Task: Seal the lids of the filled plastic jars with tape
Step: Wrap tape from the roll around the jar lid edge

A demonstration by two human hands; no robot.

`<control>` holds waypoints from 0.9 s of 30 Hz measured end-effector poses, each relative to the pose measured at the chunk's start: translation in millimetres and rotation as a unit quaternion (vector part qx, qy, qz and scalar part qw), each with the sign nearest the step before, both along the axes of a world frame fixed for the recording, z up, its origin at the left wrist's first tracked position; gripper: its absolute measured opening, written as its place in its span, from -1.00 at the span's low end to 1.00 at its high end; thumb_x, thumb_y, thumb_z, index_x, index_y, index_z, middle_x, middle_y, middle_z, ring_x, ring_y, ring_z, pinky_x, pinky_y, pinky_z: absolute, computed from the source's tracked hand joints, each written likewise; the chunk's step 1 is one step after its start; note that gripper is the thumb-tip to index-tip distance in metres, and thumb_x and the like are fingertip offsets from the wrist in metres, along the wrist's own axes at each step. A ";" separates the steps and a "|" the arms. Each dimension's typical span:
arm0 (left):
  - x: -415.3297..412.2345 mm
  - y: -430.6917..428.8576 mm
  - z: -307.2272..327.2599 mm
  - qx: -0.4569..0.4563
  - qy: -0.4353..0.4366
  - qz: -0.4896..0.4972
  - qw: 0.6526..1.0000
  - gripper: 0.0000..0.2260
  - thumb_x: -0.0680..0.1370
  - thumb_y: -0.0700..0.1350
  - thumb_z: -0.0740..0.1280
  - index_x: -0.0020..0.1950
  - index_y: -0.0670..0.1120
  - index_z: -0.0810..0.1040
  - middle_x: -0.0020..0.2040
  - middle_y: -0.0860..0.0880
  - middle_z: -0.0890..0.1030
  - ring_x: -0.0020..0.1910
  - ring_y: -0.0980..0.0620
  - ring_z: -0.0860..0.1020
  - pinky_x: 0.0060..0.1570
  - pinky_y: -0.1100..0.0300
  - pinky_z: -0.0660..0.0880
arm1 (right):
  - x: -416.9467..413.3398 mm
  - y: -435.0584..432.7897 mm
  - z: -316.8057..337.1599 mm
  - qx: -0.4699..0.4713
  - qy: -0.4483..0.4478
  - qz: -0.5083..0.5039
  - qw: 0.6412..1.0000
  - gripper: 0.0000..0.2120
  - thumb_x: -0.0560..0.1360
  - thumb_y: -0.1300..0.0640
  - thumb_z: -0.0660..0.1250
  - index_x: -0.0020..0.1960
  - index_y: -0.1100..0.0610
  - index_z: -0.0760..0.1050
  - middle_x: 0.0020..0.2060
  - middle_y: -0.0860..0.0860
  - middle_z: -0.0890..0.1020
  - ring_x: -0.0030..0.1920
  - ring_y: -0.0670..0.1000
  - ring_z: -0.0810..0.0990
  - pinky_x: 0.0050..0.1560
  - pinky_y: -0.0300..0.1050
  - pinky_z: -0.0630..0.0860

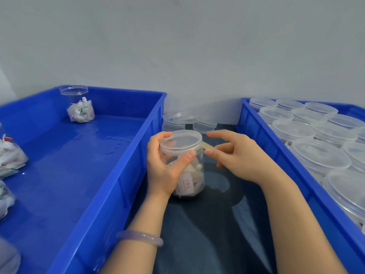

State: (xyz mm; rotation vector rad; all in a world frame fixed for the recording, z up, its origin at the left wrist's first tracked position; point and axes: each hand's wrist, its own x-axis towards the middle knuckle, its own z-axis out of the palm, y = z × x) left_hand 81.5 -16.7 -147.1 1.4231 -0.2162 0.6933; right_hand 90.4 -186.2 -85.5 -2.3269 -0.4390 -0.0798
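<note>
Between the two blue crates, a little toward 6 o'clock from the middle of my view, the filled plastic jar stands upright, and its bottom seems to rest on the dark cloth that covers the bench. The clear lid is on it. White paper sachets fill the lower half.

My left grip, a bare hand, is curled round the jar from 9 o'clock. The fingers lie on the far edge of the lid and the thumb presses the near edge. A pale bracelet sits on that wrist.

My right grip is at 3 o'clock from the jar, just beside it. It pinches a short yellowish tape strip that runs from the side of the lid to the fingertips. The forefinger is stretched out above the strip.

At 9 o'clock is the left crate. An open jar with sachets stands at 10 o'clock in its far corner, and more jars are at the left border. At 3 o'clock is the right crate, packed close with lidded jars. At 12 o'clock from the held jar, some loose lids lie by the white wall.
</note>
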 end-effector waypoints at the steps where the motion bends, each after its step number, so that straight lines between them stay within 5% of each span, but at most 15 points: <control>1: -0.7 0.8 0.9 -0.013 -0.002 -0.016 1.000 -0.49 0.22 0.05 0.47 0.11 -0.01 0.43 0.07 -0.09 0.54 0.05 0.05 0.58 -0.02 0.26 0.51 | -0.4 -1.7 1.5 0.008 -0.008 -0.012 1.000 -0.71 0.46 -0.11 0.37 0.18 -0.25 0.48 -0.10 -0.19 0.63 -0.22 -0.21 0.60 -0.18 -0.32 0.46; 7: 0.2 4.9 2.7 -0.037 0.033 -0.104 0.993 -0.45 0.21 0.02 0.47 0.15 -0.03 0.43 0.02 -0.06 0.58 -0.04 0.11 0.61 -0.08 0.21 0.54 | -1.7 -10.2 5.0 0.027 -0.013 -0.024 0.999 -0.49 0.30 -0.25 0.43 0.22 -0.16 0.55 0.13 -0.22 0.60 -0.08 -0.15 0.53 0.14 -0.09 0.51; 12: 1.3 6.3 -2.2 -0.047 0.098 -0.172 0.979 -0.41 0.24 0.07 0.44 0.22 -0.05 0.42 0.08 -0.15 0.58 0.09 -0.14 0.59 0.04 -0.05 0.56 | -6.5 -10.0 2.8 0.085 0.042 0.019 0.995 -0.30 0.10 -0.42 0.33 0.21 -0.21 0.53 0.08 -0.27 0.60 -0.24 -0.35 0.48 -0.08 -0.28 0.40; 16: 2.4 8.9 1.7 -0.008 0.156 -0.175 0.972 -0.31 0.15 0.23 0.47 0.22 0.03 0.44 0.09 0.06 0.61 0.16 0.06 0.57 0.05 0.23 0.50 | -6.1 -2.3 -2.3 0.119 0.060 -0.003 0.991 -0.43 0.13 -0.39 0.36 0.10 -0.23 0.51 0.08 -0.13 0.54 -0.20 -0.21 0.46 -0.13 -0.20 0.41; 18: 2.8 8.1 8.6 0.034 0.193 -0.155 0.968 -0.05 -0.02 0.40 0.49 0.28 0.03 0.40 0.12 0.12 0.59 0.15 0.14 0.56 0.05 0.27 0.52 | -5.0 4.9 -3.1 0.107 0.047 -0.021 0.993 -0.43 0.19 -0.38 0.38 0.13 -0.17 0.52 0.10 -0.10 0.54 -0.08 -0.16 0.50 -0.07 -0.16 0.45; 20: 3.5 7.8 11.6 0.044 0.211 -0.121 0.969 -0.01 -0.03 0.41 0.49 0.31 0.03 0.38 0.17 0.07 0.57 0.17 0.11 0.55 0.14 0.08 0.54 | -6.3 9.0 -0.4 0.076 0.032 -0.026 0.996 -0.31 0.17 -0.44 0.33 0.21 -0.12 0.52 0.16 -0.15 0.53 0.12 -0.15 0.49 0.03 -0.22 0.44; 25: -3.1 10.7 11.6 0.004 0.192 -0.127 0.973 -0.13 0.10 0.27 0.46 0.35 -0.04 0.42 0.15 0.01 0.61 0.14 0.01 0.59 0.04 0.06 0.58 | -13.0 -4.6 8.8 0.098 0.101 0.034 0.989 -0.56 0.33 -0.08 0.50 0.19 -0.15 0.53 -0.12 -0.20 0.59 -0.41 -0.24 0.53 -0.34 -0.38 0.46; 27: -5.3 10.5 11.0 -0.018 0.185 -0.175 0.967 -0.09 0.05 0.26 0.54 0.32 -0.07 0.44 0.08 0.00 0.65 0.09 0.02 0.63 -0.12 0.17 0.59 | -13.0 -11.7 8.1 0.117 0.127 0.033 0.984 -0.48 0.21 -0.09 0.56 0.15 -0.13 0.56 -0.26 -0.23 0.59 -0.43 -0.26 0.54 -0.38 -0.42 0.43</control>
